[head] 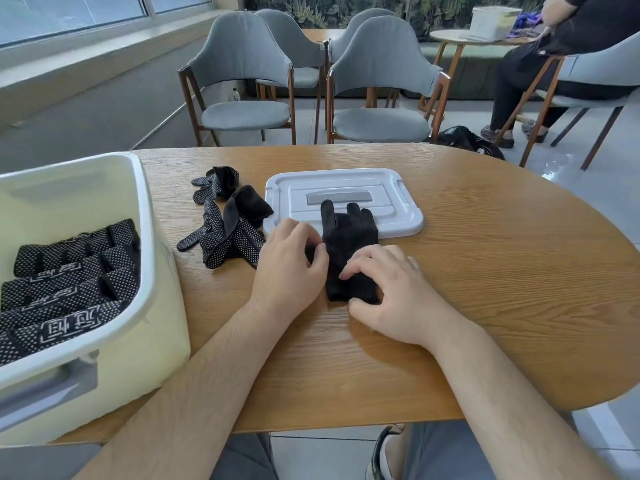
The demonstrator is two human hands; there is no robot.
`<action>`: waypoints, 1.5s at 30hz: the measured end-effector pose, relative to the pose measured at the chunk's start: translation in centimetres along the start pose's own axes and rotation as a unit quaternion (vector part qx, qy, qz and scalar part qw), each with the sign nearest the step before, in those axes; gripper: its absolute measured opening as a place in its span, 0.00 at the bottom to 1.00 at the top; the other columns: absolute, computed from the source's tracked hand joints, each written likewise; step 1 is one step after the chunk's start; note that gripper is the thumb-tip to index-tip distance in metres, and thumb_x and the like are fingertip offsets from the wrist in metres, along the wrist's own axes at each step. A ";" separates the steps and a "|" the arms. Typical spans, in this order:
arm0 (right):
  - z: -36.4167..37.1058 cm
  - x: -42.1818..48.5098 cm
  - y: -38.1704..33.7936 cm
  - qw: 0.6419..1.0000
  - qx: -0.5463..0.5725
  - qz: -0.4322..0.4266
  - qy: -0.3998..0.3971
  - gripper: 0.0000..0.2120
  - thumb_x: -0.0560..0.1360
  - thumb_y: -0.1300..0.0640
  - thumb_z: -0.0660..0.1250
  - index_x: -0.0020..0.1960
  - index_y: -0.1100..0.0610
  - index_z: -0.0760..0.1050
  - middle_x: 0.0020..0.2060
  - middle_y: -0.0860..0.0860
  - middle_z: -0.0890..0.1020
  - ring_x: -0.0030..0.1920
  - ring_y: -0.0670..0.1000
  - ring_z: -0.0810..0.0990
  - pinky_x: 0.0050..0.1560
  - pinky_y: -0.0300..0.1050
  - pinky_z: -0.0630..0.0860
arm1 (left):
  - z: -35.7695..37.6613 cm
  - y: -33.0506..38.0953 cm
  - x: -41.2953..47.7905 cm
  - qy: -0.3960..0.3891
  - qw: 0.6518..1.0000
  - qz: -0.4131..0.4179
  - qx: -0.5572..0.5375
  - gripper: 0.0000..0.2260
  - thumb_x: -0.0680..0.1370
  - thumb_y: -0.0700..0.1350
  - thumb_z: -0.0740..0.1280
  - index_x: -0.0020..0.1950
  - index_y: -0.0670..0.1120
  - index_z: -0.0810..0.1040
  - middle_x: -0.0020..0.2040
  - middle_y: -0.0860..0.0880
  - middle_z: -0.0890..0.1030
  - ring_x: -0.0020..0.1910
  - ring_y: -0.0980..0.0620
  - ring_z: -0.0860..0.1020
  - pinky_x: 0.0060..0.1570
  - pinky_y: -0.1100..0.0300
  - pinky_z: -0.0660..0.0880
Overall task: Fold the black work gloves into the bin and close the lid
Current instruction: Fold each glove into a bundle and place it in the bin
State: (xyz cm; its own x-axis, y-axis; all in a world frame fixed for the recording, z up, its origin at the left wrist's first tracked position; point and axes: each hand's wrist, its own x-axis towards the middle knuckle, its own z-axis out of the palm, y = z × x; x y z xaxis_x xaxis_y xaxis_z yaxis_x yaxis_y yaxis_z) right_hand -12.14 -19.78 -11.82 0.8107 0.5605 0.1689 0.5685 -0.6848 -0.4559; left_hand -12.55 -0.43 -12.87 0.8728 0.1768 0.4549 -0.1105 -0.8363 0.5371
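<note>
The table point(502, 271) is an oval of wood whose curved near edge runs just below both forearms. The bin point(147, 216) stands open at its left end, close to the near edge, with folded gloves point(69, 271) packed in rows inside. The lid point(391, 188) lies flat past the hands near the table's middle, well apart from the bin. Both forearms reach in from the near edge and converge on one glove point(349, 237). This glove lies flat between the hands, its cuff toward the person and its fingertips lapping over the lid's near edge. The left hand point(291, 268) lies palm down with its fingers curled in, pinching the glove's left edge. The right hand point(391, 292) arches over the cuff, with curled fingertips pressing on top and the thumb at the cuff's end, so it grips the cuff. Loose gloves point(228, 230) lie in a heap between the bin and the left hand, just beside the lid's left edge. Bare wood stretches from the right hand to the table's right rim, and a narrower strip lies between the cuff and the near edge.
</note>
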 end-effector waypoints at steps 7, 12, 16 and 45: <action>0.4 1.1 0.1 0.999 -0.006 0.031 0.017 0.12 0.78 0.47 0.66 0.61 0.42 0.76 0.69 0.37 0.70 0.74 0.41 0.60 0.69 0.43 0.52 | 0.3 0.1 0.1 -0.033 0.999 -0.018 0.037 0.11 0.81 0.51 0.64 0.60 0.50 0.79 0.56 0.55 0.81 0.60 0.53 0.75 0.63 0.54 0.65; 0.2 3.2 0.6 0.998 0.010 0.053 -0.018 0.13 0.78 0.47 0.64 0.62 0.41 0.72 0.79 0.45 0.64 0.82 0.46 0.52 0.80 0.50 0.47 | 1.0 0.0 0.9 -0.087 0.995 -0.016 0.052 0.15 0.82 0.53 0.62 0.67 0.52 0.77 0.69 0.56 0.76 0.73 0.55 0.68 0.71 0.54 0.58; 0.3 3.5 1.0 0.999 -0.005 0.032 0.012 0.11 0.82 0.48 0.62 0.63 0.43 0.75 0.78 0.46 0.67 0.81 0.48 0.57 0.80 0.51 0.53 | 1.1 0.1 1.3 -0.062 0.998 -0.011 0.032 0.10 0.81 0.52 0.64 0.60 0.52 0.80 0.65 0.57 0.77 0.70 0.54 0.69 0.64 0.59 0.58; 3.7 12.3 -6.8 0.999 0.045 0.010 0.028 0.15 0.83 0.56 0.60 0.68 0.53 0.76 0.60 0.53 0.80 0.60 0.55 0.78 0.61 0.57 0.77 | -1.7 -3.4 2.1 0.135 0.953 -0.248 0.109 0.18 0.78 0.43 0.63 0.69 0.46 0.73 0.74 0.44 0.67 0.76 0.41 0.60 0.74 0.43 0.53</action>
State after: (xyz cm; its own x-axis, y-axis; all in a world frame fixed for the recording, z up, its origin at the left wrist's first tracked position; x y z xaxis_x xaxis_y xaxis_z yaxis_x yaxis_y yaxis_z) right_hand -6.55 -6.53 -9.92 0.8299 0.5184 0.2062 0.5390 -0.6498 -0.5359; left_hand -11.12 3.68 -12.53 0.6352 0.6802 0.3658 0.4100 -0.6984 0.5866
